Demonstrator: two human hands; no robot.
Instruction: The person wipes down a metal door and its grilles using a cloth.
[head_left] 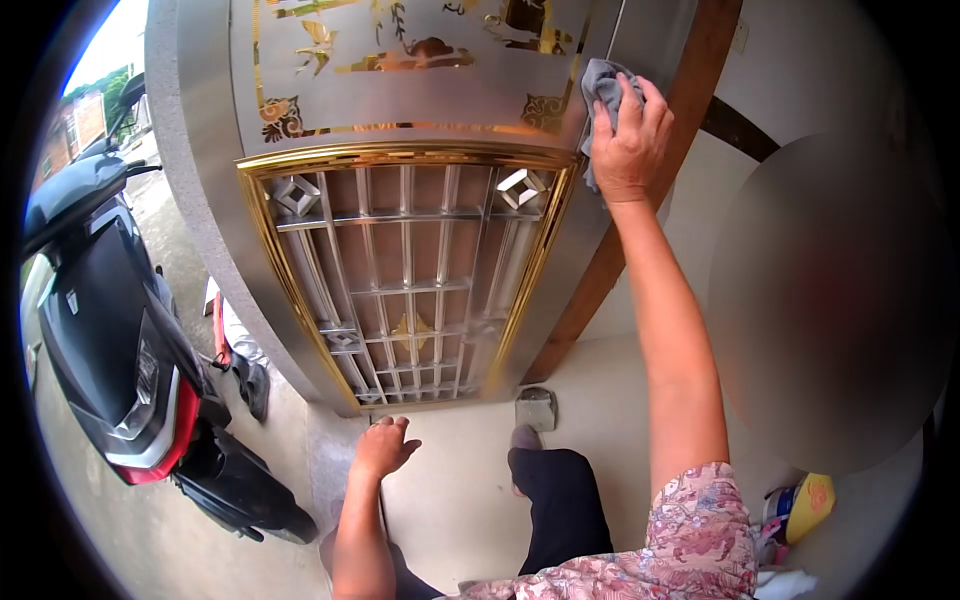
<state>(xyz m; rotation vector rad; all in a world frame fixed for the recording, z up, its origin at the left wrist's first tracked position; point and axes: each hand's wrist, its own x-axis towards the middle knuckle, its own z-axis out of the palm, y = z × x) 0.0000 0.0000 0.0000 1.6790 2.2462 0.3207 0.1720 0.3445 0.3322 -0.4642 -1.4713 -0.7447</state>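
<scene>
A crumpled grey cloth [603, 82] is bunched under the fingers of my right hand [630, 140], which presses it against the right side of a metal door [430, 100]. The door's upper panel carries gold pictures and a gold border. Below it, a gold frame [400, 155] surrounds silver bars [407, 240] set in a grid. My left hand [385, 447] hangs low, apart from the door's bottom edge, with nothing in it. Its fingers are loosely bent and the thumb stands away from them.
A scooter [130, 350] stands outside at the left, beyond the grey stone door jamb [215, 220]. A small block [536, 408] sits on the floor by the door's lower corner, near my foot. A yellow object [811, 507] lies at the lower right. The right side is blurred.
</scene>
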